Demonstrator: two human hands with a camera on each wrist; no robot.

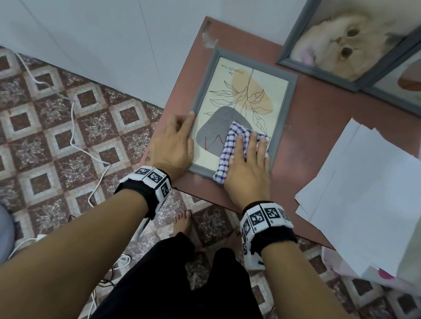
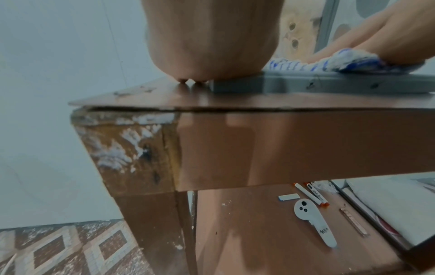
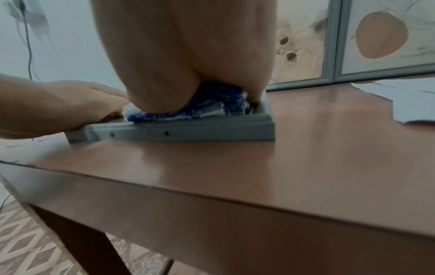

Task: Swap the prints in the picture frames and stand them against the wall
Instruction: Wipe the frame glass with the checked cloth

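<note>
One grey frame (image 1: 239, 121) lies flat on the desk (image 1: 320, 127), long axis running away from me, its print reading "A4 21cmx29.7cm" upside down at the far end. My left hand (image 1: 174, 143) rests flat-fingered on the frame's left edge; my right hand (image 1: 249, 163) presses a checked cloth (image 1: 229, 148) on the frame with straight fingers.

The table (image 3: 306, 148) top is a glossy reddish-brown laminate, shiny enough to throw reflections, but its corner (image 2: 122, 141) is chipped down to rough bare wood with white flecks. The grey picture frame (image 1: 286, 110) looks like matt moulded plastic with a smooth print face. The checked cloth (image 1: 229, 148) is soft woven cotton, blue on white. The loose sheets (image 1: 373, 192) are plain matt paper, and the floor (image 1: 43, 117) is patterned tile.
</note>
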